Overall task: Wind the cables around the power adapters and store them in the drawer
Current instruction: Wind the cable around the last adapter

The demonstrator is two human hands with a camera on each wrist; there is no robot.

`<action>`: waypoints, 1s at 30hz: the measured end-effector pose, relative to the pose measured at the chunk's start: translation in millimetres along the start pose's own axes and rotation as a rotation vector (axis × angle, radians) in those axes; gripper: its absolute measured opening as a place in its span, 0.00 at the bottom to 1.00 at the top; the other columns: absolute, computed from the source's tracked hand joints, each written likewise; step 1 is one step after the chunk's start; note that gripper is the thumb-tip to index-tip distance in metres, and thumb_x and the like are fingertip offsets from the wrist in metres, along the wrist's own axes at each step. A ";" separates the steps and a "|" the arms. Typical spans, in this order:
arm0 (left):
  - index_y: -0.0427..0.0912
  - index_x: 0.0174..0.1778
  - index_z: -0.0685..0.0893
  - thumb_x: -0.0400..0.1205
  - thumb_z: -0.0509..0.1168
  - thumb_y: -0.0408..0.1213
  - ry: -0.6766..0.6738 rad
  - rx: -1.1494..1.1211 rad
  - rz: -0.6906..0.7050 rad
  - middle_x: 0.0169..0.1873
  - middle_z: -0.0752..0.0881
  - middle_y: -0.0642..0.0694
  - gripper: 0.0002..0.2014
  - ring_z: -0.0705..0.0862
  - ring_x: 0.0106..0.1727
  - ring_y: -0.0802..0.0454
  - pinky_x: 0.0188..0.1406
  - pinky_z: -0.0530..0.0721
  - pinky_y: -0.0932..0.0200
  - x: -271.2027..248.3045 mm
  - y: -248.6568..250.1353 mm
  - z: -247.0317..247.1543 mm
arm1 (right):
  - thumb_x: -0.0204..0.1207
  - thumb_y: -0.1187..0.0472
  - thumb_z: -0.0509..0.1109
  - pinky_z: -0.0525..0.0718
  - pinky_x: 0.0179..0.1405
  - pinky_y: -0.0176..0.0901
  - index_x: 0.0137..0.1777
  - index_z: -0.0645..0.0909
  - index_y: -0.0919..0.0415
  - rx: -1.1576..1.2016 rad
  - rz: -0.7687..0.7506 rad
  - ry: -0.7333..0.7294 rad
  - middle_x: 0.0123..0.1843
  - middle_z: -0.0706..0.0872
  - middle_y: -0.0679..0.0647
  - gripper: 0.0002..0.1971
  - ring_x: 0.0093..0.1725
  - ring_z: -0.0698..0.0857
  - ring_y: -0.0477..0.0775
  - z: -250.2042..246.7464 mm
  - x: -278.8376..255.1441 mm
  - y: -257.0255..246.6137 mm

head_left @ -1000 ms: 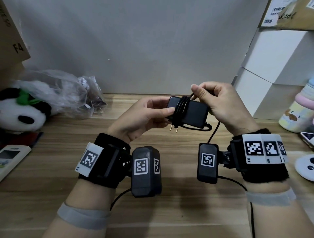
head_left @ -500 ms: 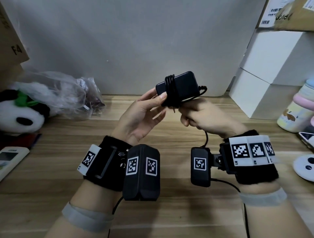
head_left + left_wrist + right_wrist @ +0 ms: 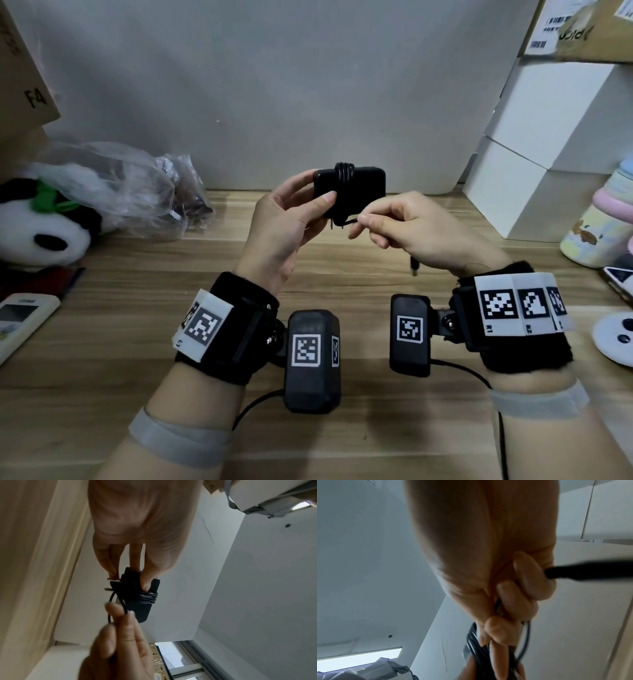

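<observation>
A black power adapter [image 3: 356, 192] is held up above the wooden desk [image 3: 308, 281], with several turns of its black cable [image 3: 344, 170] wound round its middle. My left hand [image 3: 294, 219] pinches the adapter's left end between thumb and fingers; the same grip shows in the left wrist view on the adapter [image 3: 137, 592], next to its metal prongs [image 3: 109, 584]. My right hand [image 3: 404, 226] sits just below and to the right, fingers curled round the loose cable end. The cable's plug tip [image 3: 413, 269] hangs under that hand and sticks out past the fingers [image 3: 590, 572]. No drawer is in view.
A panda plush [image 3: 41, 226] and a crumpled clear plastic bag [image 3: 130, 192] lie at the back left. A white remote [image 3: 20, 318] sits at the left edge. White boxes [image 3: 534, 171] stack at the right, with a pastel bottle [image 3: 603, 222] and a round white object [image 3: 616, 335].
The adapter went up from in front of the hands, then came slightly down. My right hand moved from the adapter's top to below it, drawing the shortened loose cable end under.
</observation>
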State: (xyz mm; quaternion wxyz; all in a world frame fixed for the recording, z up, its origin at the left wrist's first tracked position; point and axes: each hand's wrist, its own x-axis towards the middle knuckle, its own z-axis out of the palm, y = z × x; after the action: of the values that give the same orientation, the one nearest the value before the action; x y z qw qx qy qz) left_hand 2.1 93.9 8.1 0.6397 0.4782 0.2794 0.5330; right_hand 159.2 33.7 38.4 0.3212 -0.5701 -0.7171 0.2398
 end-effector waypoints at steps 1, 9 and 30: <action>0.47 0.53 0.85 0.76 0.70 0.27 0.001 0.038 0.011 0.43 0.90 0.51 0.13 0.86 0.41 0.55 0.43 0.81 0.64 -0.7 -0.4 0.0 | 0.83 0.57 0.62 0.67 0.24 0.30 0.44 0.87 0.60 0.018 -0.003 0.018 0.22 0.73 0.45 0.13 0.25 0.68 0.44 -2.2 -1.9 -1.6; 0.50 0.59 0.85 0.79 0.68 0.31 -0.049 0.279 0.007 0.41 0.88 0.52 0.14 0.83 0.35 0.62 0.36 0.73 0.66 -2.6 -2.1 -0.4 | 0.79 0.60 0.68 0.65 0.21 0.22 0.39 0.86 0.64 0.180 -0.049 0.263 0.20 0.71 0.45 0.11 0.18 0.68 0.38 -8.8 -2.0 -2.5; 0.46 0.50 0.79 0.68 0.73 0.25 -0.340 0.200 0.218 0.50 0.86 0.48 0.19 0.85 0.53 0.51 0.55 0.84 0.50 -4.2 -1.8 -7.5 | 0.56 0.52 0.76 0.88 0.42 0.48 0.37 0.83 0.58 0.875 0.148 0.381 0.33 0.88 0.49 0.13 0.35 0.87 0.46 3.3 9.7 -1.8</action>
State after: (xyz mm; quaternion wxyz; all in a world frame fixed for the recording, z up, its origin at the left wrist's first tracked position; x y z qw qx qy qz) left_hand -4.8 92.3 3.0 0.5657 0.6495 0.1657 0.4804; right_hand 154.2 42.7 39.2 0.6386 -0.4650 -0.4347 0.4324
